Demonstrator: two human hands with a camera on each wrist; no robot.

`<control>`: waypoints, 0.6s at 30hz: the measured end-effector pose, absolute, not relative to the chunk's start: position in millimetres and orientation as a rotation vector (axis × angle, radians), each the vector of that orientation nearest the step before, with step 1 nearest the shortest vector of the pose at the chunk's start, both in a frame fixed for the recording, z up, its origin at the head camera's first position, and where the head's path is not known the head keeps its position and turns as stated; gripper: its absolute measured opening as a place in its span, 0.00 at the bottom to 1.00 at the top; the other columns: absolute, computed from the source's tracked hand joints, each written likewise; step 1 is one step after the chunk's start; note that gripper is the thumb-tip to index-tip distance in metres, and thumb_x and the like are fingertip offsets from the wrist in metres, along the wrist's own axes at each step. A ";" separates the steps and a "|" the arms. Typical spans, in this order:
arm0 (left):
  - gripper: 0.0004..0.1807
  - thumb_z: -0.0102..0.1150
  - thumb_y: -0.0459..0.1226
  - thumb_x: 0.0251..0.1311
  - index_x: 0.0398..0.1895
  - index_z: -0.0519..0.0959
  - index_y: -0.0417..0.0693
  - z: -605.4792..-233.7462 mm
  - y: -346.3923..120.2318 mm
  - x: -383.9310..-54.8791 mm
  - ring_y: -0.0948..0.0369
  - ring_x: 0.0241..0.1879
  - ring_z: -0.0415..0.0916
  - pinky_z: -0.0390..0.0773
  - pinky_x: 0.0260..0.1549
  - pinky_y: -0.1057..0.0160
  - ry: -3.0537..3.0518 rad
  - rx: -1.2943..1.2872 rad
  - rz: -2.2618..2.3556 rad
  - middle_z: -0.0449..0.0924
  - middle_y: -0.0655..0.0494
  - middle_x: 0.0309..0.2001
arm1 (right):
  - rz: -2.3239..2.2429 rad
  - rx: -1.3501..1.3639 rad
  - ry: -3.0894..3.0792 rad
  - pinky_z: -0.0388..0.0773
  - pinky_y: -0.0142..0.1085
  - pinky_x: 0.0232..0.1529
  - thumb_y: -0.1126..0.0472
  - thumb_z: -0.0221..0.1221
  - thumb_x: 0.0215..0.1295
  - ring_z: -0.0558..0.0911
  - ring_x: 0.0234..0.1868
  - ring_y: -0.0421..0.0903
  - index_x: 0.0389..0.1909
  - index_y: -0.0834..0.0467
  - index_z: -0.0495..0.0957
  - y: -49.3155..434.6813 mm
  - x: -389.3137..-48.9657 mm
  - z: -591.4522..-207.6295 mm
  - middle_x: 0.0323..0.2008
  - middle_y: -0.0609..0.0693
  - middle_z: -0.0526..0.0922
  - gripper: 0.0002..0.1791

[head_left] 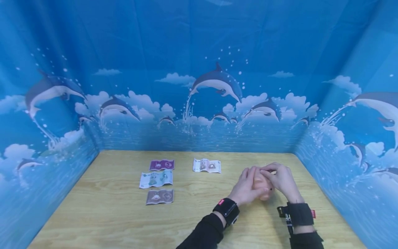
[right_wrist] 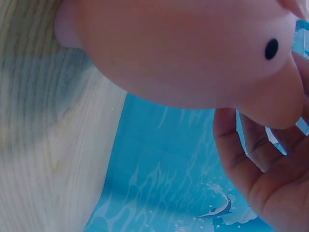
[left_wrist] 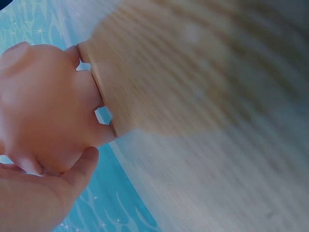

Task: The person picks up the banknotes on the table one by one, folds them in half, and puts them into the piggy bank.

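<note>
Nearest me are the black wrist bands (head_left: 227, 211), then both hands up at the right half of the table (head_left: 192, 214). I've got the left hand (head_left: 245, 190) cupped round the pig figure (left_wrist: 48, 106), fingers spread over its left side and top, thumb bent across the near side. The right hand (head_left: 281, 180) comes in from the other side, fingers bent in close together at the pig's top; can't tell if they're gripping anything, sorry.

The pig stands upright between the hands, stubby feet down on the table. The one eye I can see is on its right-hand side, so the head seems turned roughly that way. Hands cover too much for me to pin down the snout, and the body's so round I wouldn't swear to a long axis.

Looks-wise: smooth, peachy pink, kinda plasticky, fat and rounded, with a little black oval eye.

Left of all that, well apart from the pig, three crinkly banknotes make a rough column going away from me: brownish (head_left: 160, 196), greenish (head_left: 156, 179), purple (head_left: 162, 165). A pale beige banknote (head_left: 206, 166) lies alone near the back edge. Behind it hangs a blue dolphin curtain (head_left: 174, 34).
</note>
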State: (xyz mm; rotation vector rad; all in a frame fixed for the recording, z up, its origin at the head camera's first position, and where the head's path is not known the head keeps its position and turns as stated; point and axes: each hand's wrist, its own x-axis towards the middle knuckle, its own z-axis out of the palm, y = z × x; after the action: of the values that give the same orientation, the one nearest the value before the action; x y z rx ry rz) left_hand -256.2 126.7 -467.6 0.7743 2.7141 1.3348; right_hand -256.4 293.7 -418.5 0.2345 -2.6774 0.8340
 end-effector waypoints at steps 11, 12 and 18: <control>0.46 0.60 0.62 0.57 0.75 0.50 0.69 -467.9 127.4 -255.6 0.54 0.65 0.66 0.77 0.58 0.53 2.708 0.773 1.325 0.57 0.46 0.71 | 0.799 0.257 -2.663 0.79 0.36 0.35 0.63 0.65 0.63 0.84 0.39 0.52 0.37 0.60 0.86 293.5 -257.6 -420.3 0.37 0.56 0.87 0.05; 0.46 0.61 0.62 0.57 0.75 0.50 0.69 -468.0 127.4 -255.7 0.54 0.64 0.67 0.77 0.57 0.53 2.706 0.772 1.327 0.58 0.46 0.71 | 0.802 0.262 -2.667 0.80 0.37 0.35 0.63 0.64 0.63 0.84 0.39 0.52 0.37 0.60 0.86 293.8 -257.5 -419.9 0.37 0.56 0.87 0.05; 0.47 0.60 0.63 0.57 0.76 0.48 0.71 -468.0 127.0 -255.3 0.51 0.68 0.64 0.75 0.60 0.48 2.678 0.739 1.342 0.54 0.46 0.74 | 0.838 0.281 -2.720 0.84 0.47 0.40 0.63 0.63 0.64 0.84 0.42 0.56 0.36 0.61 0.85 295.2 -256.0 -416.0 0.40 0.59 0.86 0.06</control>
State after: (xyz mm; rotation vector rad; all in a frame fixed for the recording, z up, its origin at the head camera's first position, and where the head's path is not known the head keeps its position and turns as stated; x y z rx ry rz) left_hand -255.3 127.0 -468.0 0.7387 2.6776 1.3417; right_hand -256.0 295.2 -416.0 0.2806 -2.7198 0.8384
